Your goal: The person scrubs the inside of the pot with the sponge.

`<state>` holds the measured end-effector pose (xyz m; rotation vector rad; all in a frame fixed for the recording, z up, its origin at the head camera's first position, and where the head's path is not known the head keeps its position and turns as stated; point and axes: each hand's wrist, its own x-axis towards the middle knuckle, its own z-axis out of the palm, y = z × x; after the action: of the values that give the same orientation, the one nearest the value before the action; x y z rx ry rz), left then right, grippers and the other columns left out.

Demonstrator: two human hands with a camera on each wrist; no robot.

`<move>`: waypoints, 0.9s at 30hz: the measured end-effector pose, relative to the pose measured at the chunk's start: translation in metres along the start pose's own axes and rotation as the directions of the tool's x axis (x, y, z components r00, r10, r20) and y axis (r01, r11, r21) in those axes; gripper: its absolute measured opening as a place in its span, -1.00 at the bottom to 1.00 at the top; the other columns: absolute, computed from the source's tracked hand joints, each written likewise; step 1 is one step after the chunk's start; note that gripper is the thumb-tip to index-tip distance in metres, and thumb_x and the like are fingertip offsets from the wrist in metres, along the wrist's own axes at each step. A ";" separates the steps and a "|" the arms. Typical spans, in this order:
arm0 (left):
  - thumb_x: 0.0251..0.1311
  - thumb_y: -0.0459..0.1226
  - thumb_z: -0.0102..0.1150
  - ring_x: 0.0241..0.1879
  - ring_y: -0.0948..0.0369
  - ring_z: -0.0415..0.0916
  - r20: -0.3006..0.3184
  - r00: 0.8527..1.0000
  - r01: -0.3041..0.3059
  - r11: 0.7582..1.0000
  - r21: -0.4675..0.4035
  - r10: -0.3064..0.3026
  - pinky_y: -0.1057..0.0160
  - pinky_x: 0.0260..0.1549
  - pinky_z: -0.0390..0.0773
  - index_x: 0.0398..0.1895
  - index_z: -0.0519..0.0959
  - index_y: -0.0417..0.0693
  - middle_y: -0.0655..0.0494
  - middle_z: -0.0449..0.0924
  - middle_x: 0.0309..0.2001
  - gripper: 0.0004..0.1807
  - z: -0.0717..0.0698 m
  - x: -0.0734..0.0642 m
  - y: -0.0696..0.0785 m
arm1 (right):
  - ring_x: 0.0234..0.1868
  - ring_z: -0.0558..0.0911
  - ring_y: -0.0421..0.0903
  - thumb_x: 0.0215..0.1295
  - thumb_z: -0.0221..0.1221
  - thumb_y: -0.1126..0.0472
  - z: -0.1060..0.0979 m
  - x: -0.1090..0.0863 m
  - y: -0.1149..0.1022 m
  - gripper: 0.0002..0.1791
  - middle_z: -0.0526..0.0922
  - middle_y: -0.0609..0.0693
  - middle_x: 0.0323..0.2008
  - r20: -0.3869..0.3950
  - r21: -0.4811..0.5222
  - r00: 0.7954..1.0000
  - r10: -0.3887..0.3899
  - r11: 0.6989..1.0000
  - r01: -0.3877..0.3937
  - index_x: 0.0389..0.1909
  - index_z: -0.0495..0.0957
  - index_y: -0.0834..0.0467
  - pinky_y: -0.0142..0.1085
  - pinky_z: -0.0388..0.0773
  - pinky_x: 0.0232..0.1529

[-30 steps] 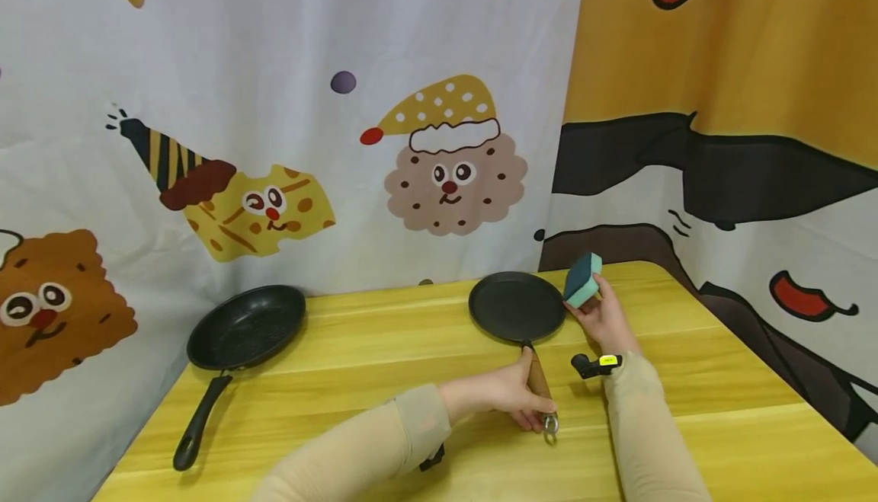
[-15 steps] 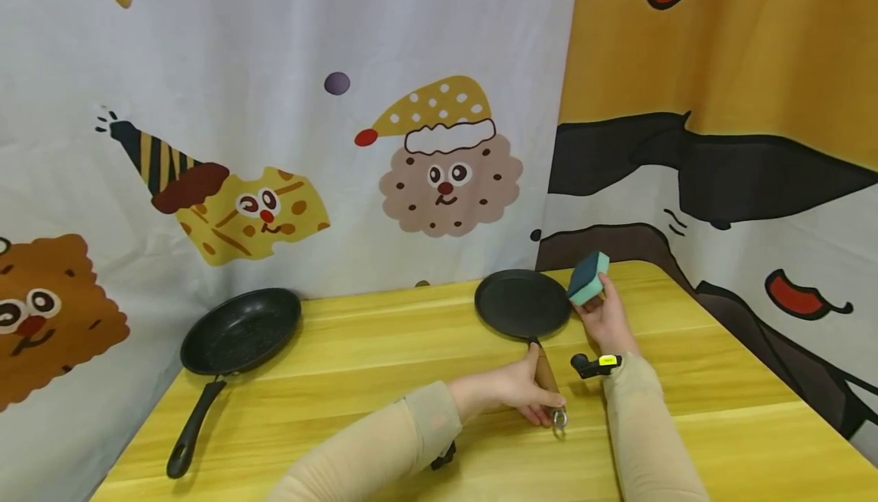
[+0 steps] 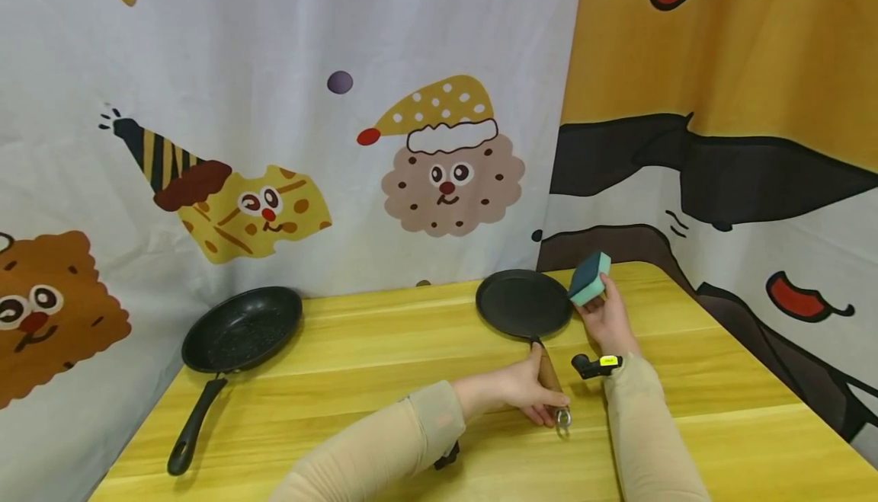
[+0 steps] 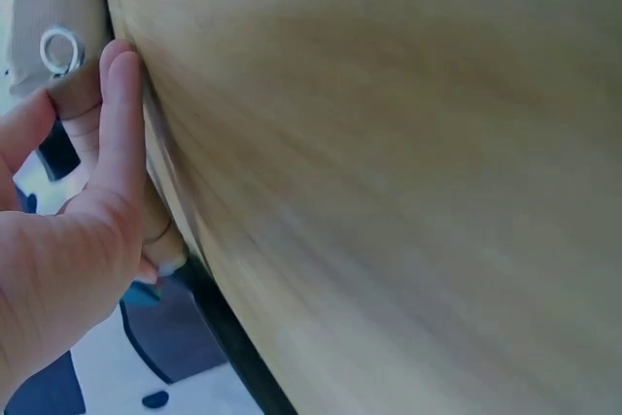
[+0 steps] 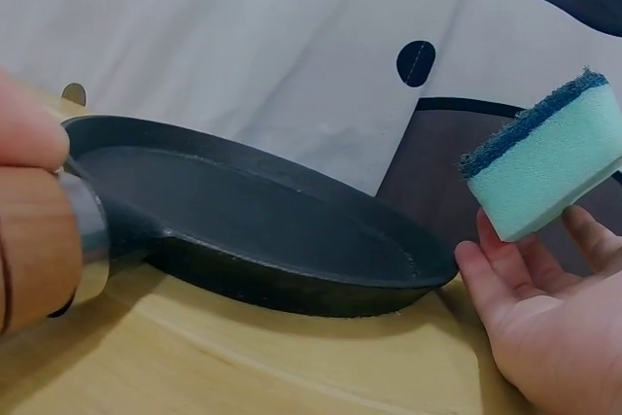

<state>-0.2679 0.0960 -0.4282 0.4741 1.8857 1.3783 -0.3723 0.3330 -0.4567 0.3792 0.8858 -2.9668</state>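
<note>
Brown handle (image 3: 547, 372) in left hand (image 3: 519, 388); right hand (image 3: 607, 324) perhaps touches pan (image 3: 524, 304).

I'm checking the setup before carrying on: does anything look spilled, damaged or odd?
Nothing stands out. No spill or damage shows on the table, the deeper pan or the flat pan; the sponge in the right hand looks intact.

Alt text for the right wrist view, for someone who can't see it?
The right hand holds a green sponge, dark scouring layer uppermost, beside a shallow black pan. At the left edge, part of the left hand grips the pan's wooden handle; printed fabric hangs behind.
</note>
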 end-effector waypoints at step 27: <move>0.45 -0.11 0.00 -0.09 -0.09 0.60 -0.407 0.909 -0.048 0.992 0.120 0.093 0.01 -0.17 0.63 0.44 0.07 -0.44 -0.24 0.56 0.02 -0.28 -0.232 -0.271 -0.077 | 0.03 0.46 -0.08 0.51 -0.06 -0.09 0.128 -0.009 0.048 -0.34 0.35 0.00 0.10 0.385 -0.653 0.922 0.043 0.718 0.239 0.48 0.03 0.09 -0.14 0.34 0.10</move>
<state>-0.2517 -0.2640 -0.3709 0.3216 2.3124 1.5196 -0.3881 0.2228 -0.3768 -0.2727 1.8649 -2.3674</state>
